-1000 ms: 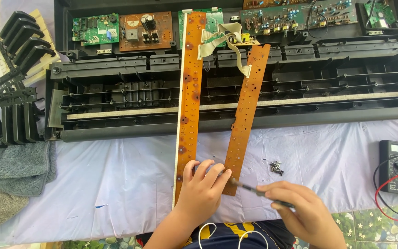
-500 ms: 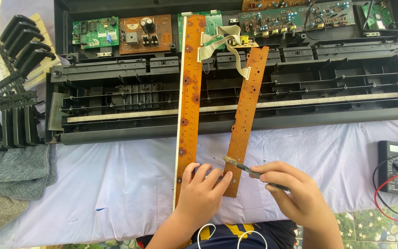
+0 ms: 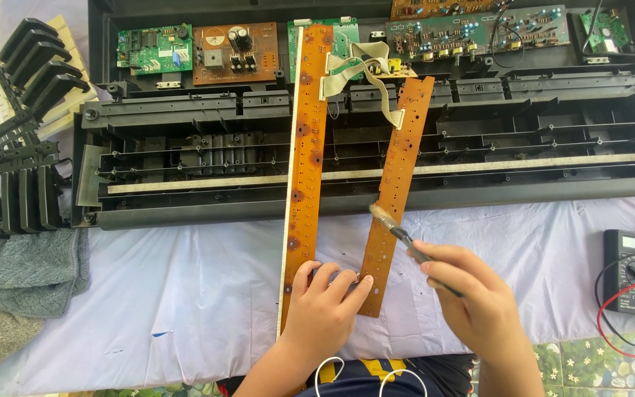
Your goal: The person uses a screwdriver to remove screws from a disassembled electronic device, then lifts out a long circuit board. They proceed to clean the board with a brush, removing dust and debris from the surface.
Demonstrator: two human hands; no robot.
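Note:
Two long orange circuit board strips lie lengthwise toward me over the opened black keyboard chassis (image 3: pixel 479 191). The left strip (image 3: pixel 307 147) is longer; the right strip (image 3: pixel 398 176) is shorter and joined to a grey ribbon cable (image 3: pixel 376 77). My left hand (image 3: pixel 325 309) rests across the near ends of both strips, fingers spread on them. My right hand (image 3: pixel 479 301) grips a thin dark brush (image 3: pixel 398 231) whose pale bristle tip touches the right strip near the chassis' front edge.
Green and brown circuit boards (image 3: pixel 207 51) sit along the chassis' back. Removed black keys (image 3: pixel 16 147) are stacked at the left above grey towels (image 3: pixel 16 272). A multimeter (image 3: pixel 630 268) with red and black leads lies at the right on the white cloth (image 3: pixel 185 294).
My right hand has lifted and moved the brush up the right strip, from near its lower end to a spot by the chassis' front edge. The left hand stays on the strips.

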